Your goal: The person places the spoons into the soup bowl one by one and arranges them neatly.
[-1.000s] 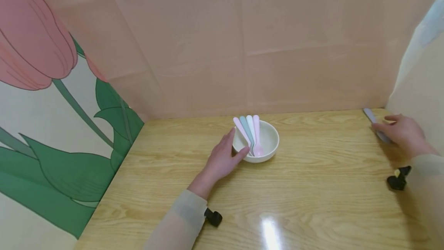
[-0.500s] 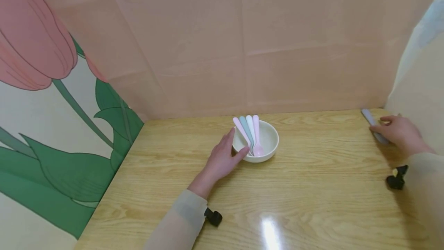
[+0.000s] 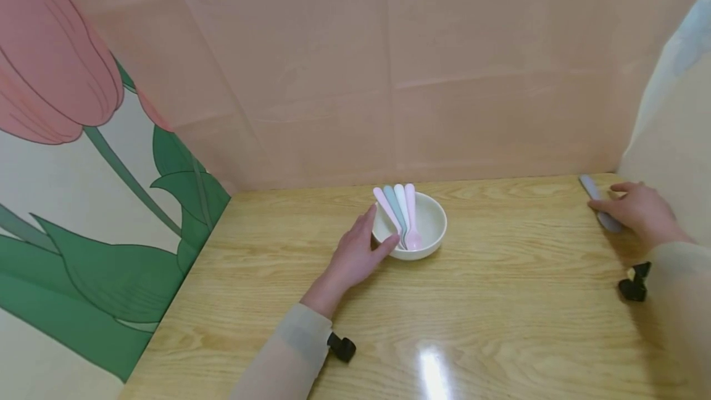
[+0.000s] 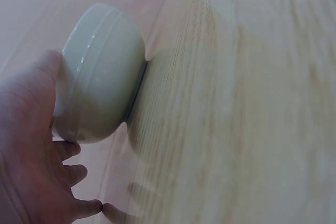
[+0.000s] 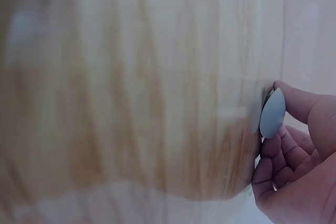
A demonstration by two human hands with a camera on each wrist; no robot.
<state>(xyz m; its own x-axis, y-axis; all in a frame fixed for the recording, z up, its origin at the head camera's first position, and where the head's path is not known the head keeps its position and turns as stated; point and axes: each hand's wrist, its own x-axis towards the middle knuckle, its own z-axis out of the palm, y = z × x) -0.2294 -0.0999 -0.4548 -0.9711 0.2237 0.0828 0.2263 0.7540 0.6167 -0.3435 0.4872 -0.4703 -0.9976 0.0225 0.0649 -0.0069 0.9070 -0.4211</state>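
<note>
We see the left hand [image 3: 355,256] reaching forward from a pale sleeve, its thumb and fingers cupped round the near left side of the white bowl [image 3: 428,227], thumb against the near wall and fingers up along the left rim; the left wrist view shows the same hand [image 4: 31,156] wrapped on the bowl [image 4: 100,95] from that side, the bowl standing upright on the counter [image 3: 500,289]. Taking the bowl as our landmark, it sits toward the back of the counter, about midway across. The right hand [image 3: 639,212] lies well to the right of the bowl, by the counter's far right corner, fingers curled round the grey spoon [image 3: 597,202], whose handle sticks out past the fingers toward the back wall. In the right wrist view we see the spoon's rounded end [image 5: 273,113] pinched between thumb and fingertips of that hand [image 5: 294,161]. We count one bowl, four pastel spoons [image 3: 401,215] leaning together inside it with handles over its back left rim, and one grey spoon outside it: five spoons in all.
</note>
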